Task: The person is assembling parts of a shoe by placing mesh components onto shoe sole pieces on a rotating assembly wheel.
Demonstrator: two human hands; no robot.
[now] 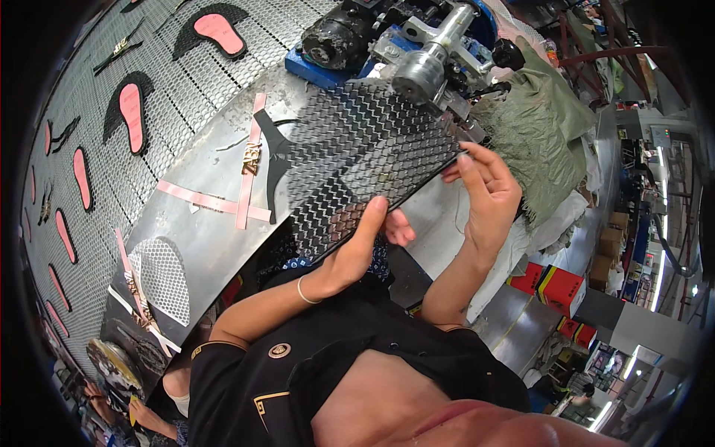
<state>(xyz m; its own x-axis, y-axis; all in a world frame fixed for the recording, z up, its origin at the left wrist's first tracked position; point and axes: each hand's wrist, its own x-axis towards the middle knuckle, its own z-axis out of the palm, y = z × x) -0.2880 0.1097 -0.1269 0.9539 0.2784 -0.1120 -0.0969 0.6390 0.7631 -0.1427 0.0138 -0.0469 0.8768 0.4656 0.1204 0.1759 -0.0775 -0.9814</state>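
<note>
Both hands pinch mesh sheet (365, 160): left hand (357, 246) at near edge, right hand (488, 194) at far corner | sheet held tilted just below machine (417, 45) | judgement: keep it taut, edges square to machine.

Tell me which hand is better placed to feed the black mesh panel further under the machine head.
Probably the right hand: it pinches the black mesh panel's far edge right beside the machine head. The left hand grips the near edge, farther from the machine, supporting the panel.

Bright, sharp, heavy fisheye vignette
</note>
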